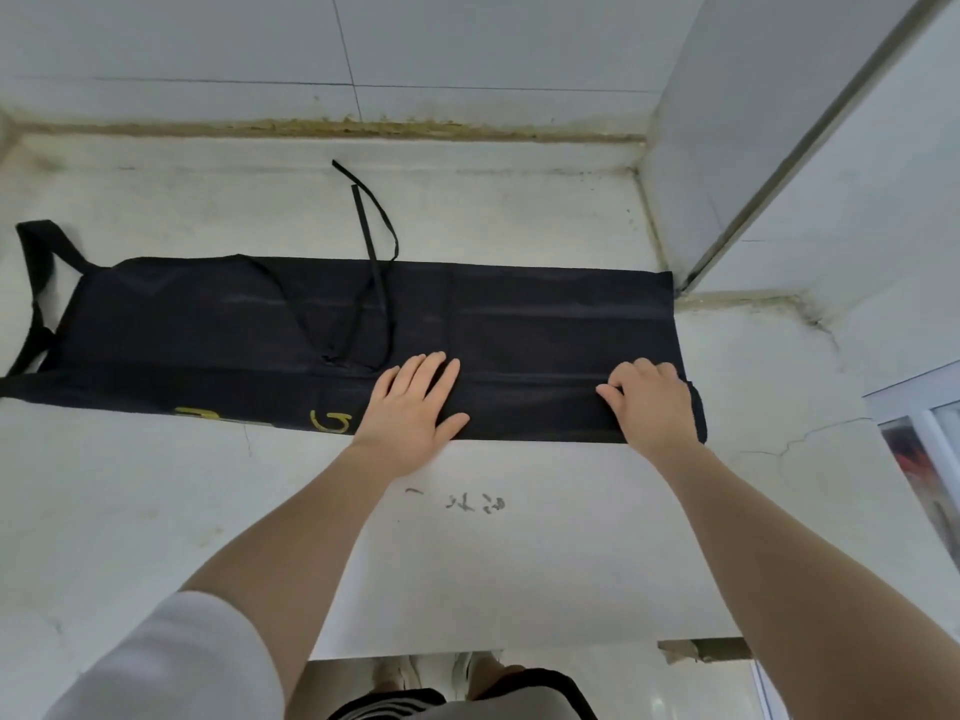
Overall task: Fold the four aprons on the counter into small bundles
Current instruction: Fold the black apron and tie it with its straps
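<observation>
Flat on the counter [519,563], black apron [208,324] under both hands.

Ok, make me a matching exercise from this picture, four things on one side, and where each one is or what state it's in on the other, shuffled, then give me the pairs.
Column one:
1. left hand
2. right hand
3. neck strap
4. waist ties

Column two:
A. loops past the far edge of the black apron onto the counter
B. lies flat, fingers straight, near the apron's middle
C. sticks out at the apron's left end
D. fingers curled on the fabric near the apron's right end

Pairs: 1-B, 2-D, 3-C, 4-A
</observation>
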`<action>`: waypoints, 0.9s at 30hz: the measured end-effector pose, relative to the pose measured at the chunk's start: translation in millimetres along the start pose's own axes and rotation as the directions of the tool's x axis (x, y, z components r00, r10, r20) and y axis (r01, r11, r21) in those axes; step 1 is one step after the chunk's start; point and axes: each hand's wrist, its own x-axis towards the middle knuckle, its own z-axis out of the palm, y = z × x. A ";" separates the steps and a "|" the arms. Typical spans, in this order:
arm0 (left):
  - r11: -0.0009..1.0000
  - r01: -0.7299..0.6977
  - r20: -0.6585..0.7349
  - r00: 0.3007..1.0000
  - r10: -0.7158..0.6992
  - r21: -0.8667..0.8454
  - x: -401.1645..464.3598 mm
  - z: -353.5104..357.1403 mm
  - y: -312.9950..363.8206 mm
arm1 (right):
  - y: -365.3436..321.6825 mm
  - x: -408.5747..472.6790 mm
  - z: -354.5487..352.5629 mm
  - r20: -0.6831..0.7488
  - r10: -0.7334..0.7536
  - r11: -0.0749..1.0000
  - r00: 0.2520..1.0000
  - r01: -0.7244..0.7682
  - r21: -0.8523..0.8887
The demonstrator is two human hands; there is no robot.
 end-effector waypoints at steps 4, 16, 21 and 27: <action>1.000 0.006 0.025 1.000 -0.006 -0.004 0.5 1.0 2.4 | -5.1 1.8 -0.6 -0.059 0.185 0.982 0.981 -0.182 0.045; 0.993 0.026 -0.036 0.999 -0.030 -0.118 1.4 -0.3 3.3 | -93.6 -21.1 27.1 0.145 -0.478 0.878 0.867 0.471 0.082; 0.966 -0.091 -0.129 0.990 0.061 -0.242 -0.6 -9.7 -21.7 | -48.6 -14.4 15.4 0.220 -0.215 0.975 0.952 0.223 -0.011; 0.993 0.025 0.034 0.999 -0.029 0.118 4.8 -50.9 -60.2 | -98.4 17.1 -32.9 0.113 -0.248 0.965 0.962 0.256 -0.065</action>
